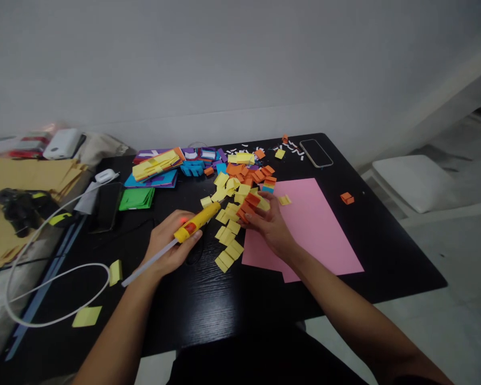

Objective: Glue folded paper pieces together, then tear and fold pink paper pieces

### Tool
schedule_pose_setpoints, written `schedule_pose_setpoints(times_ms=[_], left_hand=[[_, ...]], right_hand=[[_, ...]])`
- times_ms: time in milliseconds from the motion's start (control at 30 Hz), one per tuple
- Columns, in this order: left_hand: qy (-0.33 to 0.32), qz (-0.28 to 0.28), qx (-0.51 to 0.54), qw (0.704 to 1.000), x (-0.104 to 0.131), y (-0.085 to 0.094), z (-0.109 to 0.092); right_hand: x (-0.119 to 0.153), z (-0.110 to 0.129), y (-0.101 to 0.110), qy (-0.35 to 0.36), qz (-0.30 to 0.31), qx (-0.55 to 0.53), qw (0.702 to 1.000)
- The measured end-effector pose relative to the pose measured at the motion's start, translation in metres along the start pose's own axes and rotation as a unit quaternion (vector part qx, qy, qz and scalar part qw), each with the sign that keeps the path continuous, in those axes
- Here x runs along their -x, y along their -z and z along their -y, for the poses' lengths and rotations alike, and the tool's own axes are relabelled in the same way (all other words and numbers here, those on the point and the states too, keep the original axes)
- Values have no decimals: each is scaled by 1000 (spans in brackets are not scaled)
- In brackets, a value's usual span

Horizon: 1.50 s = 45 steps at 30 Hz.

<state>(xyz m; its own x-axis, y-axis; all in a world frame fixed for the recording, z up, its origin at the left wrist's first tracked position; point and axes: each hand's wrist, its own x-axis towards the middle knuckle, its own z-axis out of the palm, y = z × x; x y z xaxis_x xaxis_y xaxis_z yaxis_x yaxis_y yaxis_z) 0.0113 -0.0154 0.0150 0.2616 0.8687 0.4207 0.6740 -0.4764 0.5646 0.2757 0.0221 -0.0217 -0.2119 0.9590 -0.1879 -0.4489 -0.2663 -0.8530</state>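
My left hand (170, 240) is wrapped round a yellow hot glue gun (196, 222). A long translucent glue stick (150, 263) juts from its back end, and a small red light glows by my fingers. The gun's tip points towards a pile of folded yellow paper pieces (226, 232). Between the fingers and thumb of my right hand (273, 224) is an orange folded paper piece (248, 206), just above the pile. More orange paper pieces (260, 174) lie behind it. Pink paper sheets (312, 230) lie flat under my right wrist.
Stacked coloured paper strips (156, 166) and a green paper bundle (137, 199) lie at the back left. One phone (316, 153) rests at the back right, another phone (107, 207) at left. A white cable (56, 323) loops across the left side. A lone orange piece (347, 198) lies right.
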Motion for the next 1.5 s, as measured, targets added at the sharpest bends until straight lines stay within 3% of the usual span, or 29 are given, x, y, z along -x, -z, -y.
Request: schedule_pose_setpoints(times_ms=[200, 533, 1033, 1267, 1500], left_hand=[[3, -9, -13, 1000, -1, -3, 0], [-8, 1, -20, 1000, -1, -5, 0], [-47, 24, 64, 997, 1, -14, -5], [-36, 74, 17, 996, 1, -20, -6], [-42, 77, 10, 996, 2, -26, -3]], right_hand=[[1, 2, 0, 33, 11, 47, 998], [-3, -2, 2, 24, 8, 42, 999], [0, 1, -2, 11, 22, 35, 999], [3, 2, -4, 44, 18, 89, 995], [3, 1, -3, 57, 17, 107, 992]])
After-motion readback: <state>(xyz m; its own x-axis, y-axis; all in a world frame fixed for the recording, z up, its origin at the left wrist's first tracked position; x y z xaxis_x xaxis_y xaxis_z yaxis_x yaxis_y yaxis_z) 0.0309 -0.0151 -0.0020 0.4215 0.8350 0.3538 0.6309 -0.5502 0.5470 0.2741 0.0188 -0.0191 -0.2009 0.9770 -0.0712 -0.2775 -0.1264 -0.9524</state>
